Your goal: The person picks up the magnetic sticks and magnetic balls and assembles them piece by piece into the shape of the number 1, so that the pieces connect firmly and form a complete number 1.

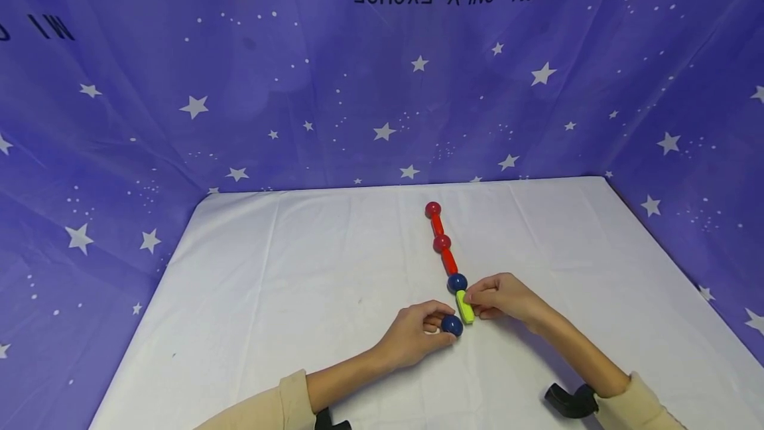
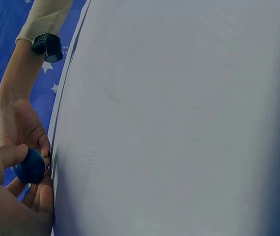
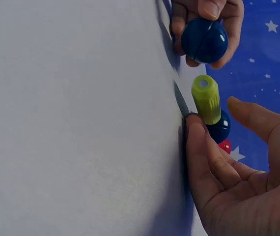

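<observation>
In the head view, my left hand (image 1: 412,336) pinches a glossy blue ball (image 1: 451,325) between thumb and fingers. My right hand (image 1: 507,298) is beside a yellow-green ribbed rod (image 1: 465,308); the right wrist view shows its fingertips along the rod's side and the thumb (image 3: 248,115) held apart from it. The rod's free end, with a grey metal dot, faces the held ball across a small gap. Its other end meets a second blue ball (image 1: 457,282). Beyond that ball the chain continues: a red rod (image 1: 449,261), a red ball (image 1: 442,243), another red rod (image 1: 438,225) and a red end ball (image 1: 432,209).
A white cloth covers the table (image 1: 298,271). Purple-blue curtains (image 1: 334,85) with white stars stand behind it and at both sides. A black wrist device (image 1: 571,401) sits at the right sleeve (image 1: 633,403), and another (image 1: 331,421) shows under the left forearm.
</observation>
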Demonstrator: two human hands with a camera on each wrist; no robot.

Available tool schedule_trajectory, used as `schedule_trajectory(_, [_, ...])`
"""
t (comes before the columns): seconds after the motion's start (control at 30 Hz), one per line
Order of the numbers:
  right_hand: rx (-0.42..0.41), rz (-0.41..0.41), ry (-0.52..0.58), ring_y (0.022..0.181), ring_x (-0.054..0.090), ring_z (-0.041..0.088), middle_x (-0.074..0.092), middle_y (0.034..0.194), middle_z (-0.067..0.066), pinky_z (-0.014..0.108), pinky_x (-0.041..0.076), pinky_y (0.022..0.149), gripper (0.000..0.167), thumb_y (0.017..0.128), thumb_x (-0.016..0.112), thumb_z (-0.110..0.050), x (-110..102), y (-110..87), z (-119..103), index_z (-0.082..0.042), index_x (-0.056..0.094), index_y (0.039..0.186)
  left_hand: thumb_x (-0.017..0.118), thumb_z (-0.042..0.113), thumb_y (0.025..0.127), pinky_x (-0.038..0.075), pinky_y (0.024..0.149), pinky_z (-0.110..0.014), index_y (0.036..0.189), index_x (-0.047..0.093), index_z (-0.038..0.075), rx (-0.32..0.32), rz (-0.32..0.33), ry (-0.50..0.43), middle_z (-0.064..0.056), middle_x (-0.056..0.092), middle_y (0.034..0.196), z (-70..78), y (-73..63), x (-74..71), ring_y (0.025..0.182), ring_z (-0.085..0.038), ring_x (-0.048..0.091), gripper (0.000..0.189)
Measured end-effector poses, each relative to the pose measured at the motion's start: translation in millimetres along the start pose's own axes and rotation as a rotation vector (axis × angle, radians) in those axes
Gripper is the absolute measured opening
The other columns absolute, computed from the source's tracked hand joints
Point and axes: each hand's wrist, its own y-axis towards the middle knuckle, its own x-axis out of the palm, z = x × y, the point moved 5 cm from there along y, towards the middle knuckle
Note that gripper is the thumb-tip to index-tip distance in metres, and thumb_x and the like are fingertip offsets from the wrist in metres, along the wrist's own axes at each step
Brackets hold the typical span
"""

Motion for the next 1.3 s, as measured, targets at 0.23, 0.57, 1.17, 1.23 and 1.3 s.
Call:
schedule_trajectory(0.23, [0.011,-0.002,0.001,0.076,0.063,0.017,0.070,0.087,0.006,0.029,0.058,0.069,0.030,0.091,0.073,-0.021,3,-0.8,-1,0.005,0.072,0.105,0.078,0.006,0.086,0.053,0.083,-0.022,0.117,0.067,0.003,0.050,0.003,0.055,0.007,0.068,0.100,-0.5,-0.2,2.2,0.091,-0.003,0.063,0.033])
schedule_trajectory(0.57, [-0.007,0.027,-0.051,0.077,0.064,0.018,0.071,0.088,0.006,0.032,0.058,0.070,0.031,0.088,0.077,-0.022,6,-2.9,1,0.004,0.072,0.103,0.079,0.008,0.086,0.053,0.082,-0.021,0.117,0.067,0.004,0.078,0.001,0.120,0.009,0.068,0.097,0.7,-0.6,5.1,0.089,-0.001,0.062,0.034])
schedule_trajectory(1.17, [-0.050,0.052,0.021,0.076,0.064,0.016,0.074,0.087,0.006,0.027,0.055,0.068,0.033,0.088,0.077,-0.021,7,-4.9,3,0.005,0.070,0.106,0.079,0.005,0.086,0.053,0.081,-0.018,0.116,0.066,0.004,-0.019,-0.031,-0.066,0.008,0.067,0.097,-0.8,-1.7,13.0,0.088,-0.002,0.064,0.032])
schedule_trajectory(1.23, [-0.050,0.058,0.035,0.077,0.065,0.016,0.074,0.087,0.006,0.027,0.055,0.068,0.034,0.087,0.077,-0.020,7,-5.0,4,0.006,0.069,0.107,0.078,0.003,0.085,0.053,0.080,-0.018,0.115,0.066,0.003,-0.028,-0.036,-0.111,0.006,0.068,0.096,-0.9,-2.0,14.4,0.088,-0.003,0.066,0.032])
schedule_trajectory(1.3, [-0.054,0.060,0.053,0.077,0.064,0.016,0.074,0.088,0.007,0.028,0.056,0.068,0.034,0.087,0.077,-0.019,8,-4.8,4,0.007,0.069,0.108,0.078,0.000,0.085,0.054,0.080,-0.019,0.114,0.065,0.001,-0.036,-0.039,-0.158,0.004,0.069,0.096,-0.9,-2.3,15.8,0.088,-0.004,0.067,0.031])
